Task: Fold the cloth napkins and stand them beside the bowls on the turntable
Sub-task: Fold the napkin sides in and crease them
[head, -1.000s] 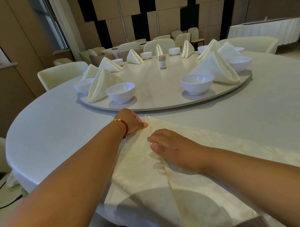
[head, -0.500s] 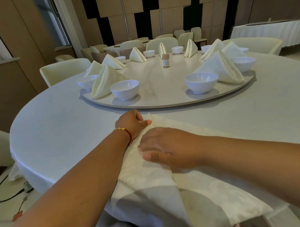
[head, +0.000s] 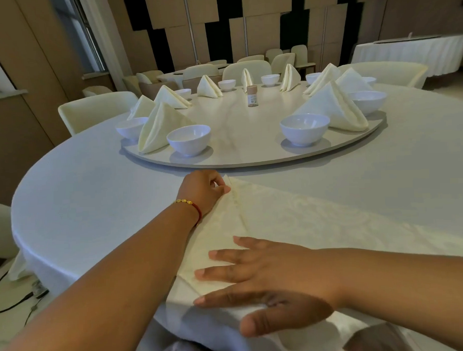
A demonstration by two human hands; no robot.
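Two hands lay on one napkin [head: 292, 220], spread flat at the near edge of the table [head: 94, 185] and running from a point at the far left toward the near right. The left hand [head: 203, 190] sat at that far point, its fingers curled and pinching the tip of the cloth. The right hand [head: 271, 281] rested closer in, fingers straight and spread, palm down on a folded flap near the table's edge, where part of the napkin hung over. A crease ran from the pinched tip toward the right hand, so the long axis of the fold lay between the two hands; the right hand seemed better placed to take the loose cloth on its side. Beyond the left hand came the turntable [head: 251, 161], whose near rim held two bowls [head: 188, 138] with an open stretch between them. Folded napkins [head: 158, 128] stood beside the other bowls, and a small jar [head: 251, 96] stood near the middle. Nothing lay between the cloth and that gap.
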